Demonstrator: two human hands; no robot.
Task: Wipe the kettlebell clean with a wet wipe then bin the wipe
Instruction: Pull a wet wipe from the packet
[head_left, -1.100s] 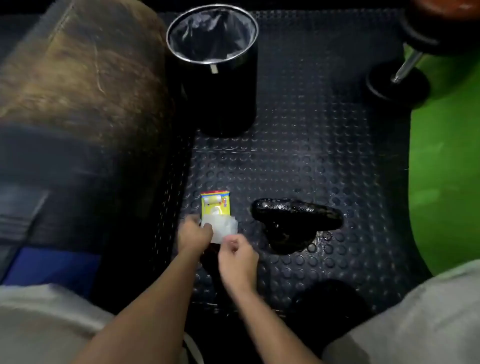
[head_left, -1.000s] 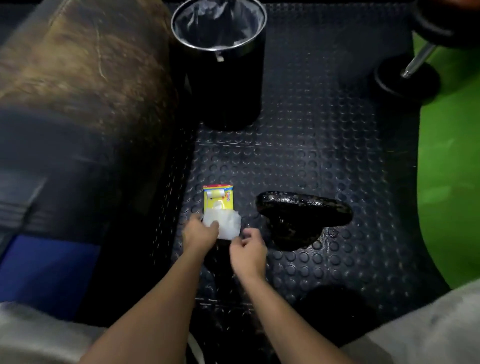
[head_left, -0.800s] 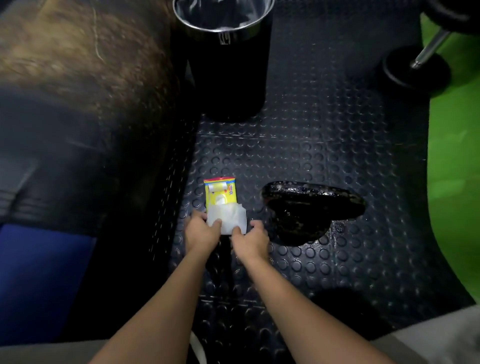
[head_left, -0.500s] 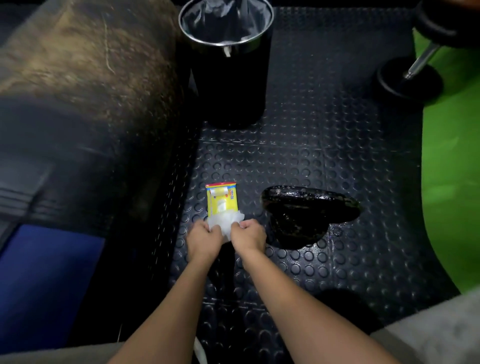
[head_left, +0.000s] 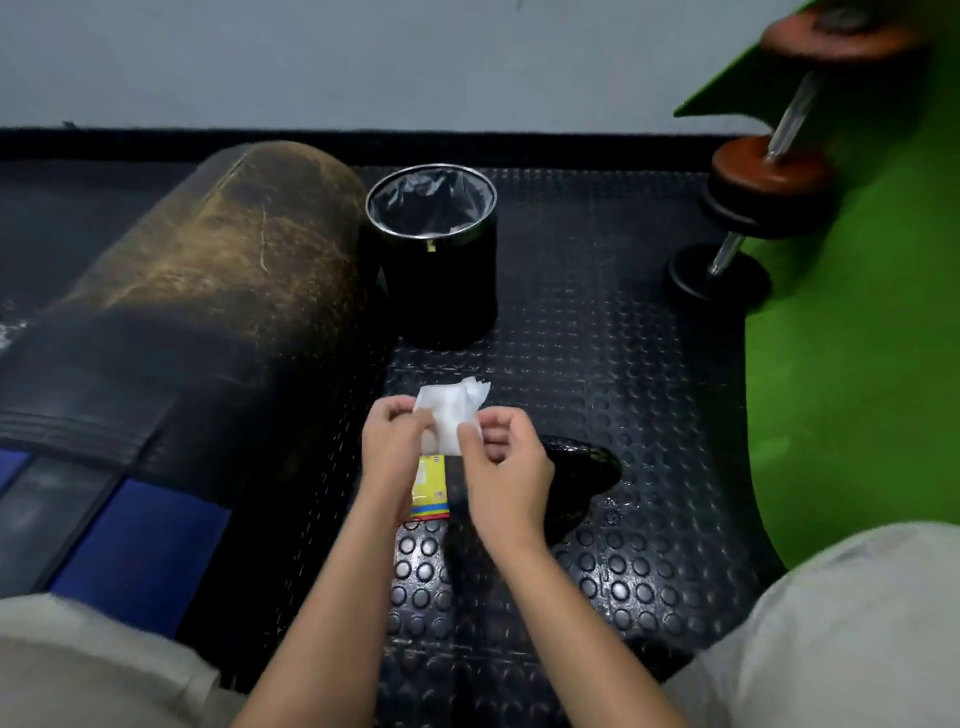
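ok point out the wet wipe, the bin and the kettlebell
wet wipe (head_left: 451, 415), head view, middle of the white sheet
bin (head_left: 441, 291), head view, black outer wall
kettlebell (head_left: 582, 462), head view, its dark top

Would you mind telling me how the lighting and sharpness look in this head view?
Head view: dim overall, so the kettlebell nearly merges with the dark mat; the white wipe stands out brightly; edges bend from the wide lens, and the foreground knees look soft.

The right hand (head_left: 506, 467) hides much of the black kettlebell (head_left: 582, 467).
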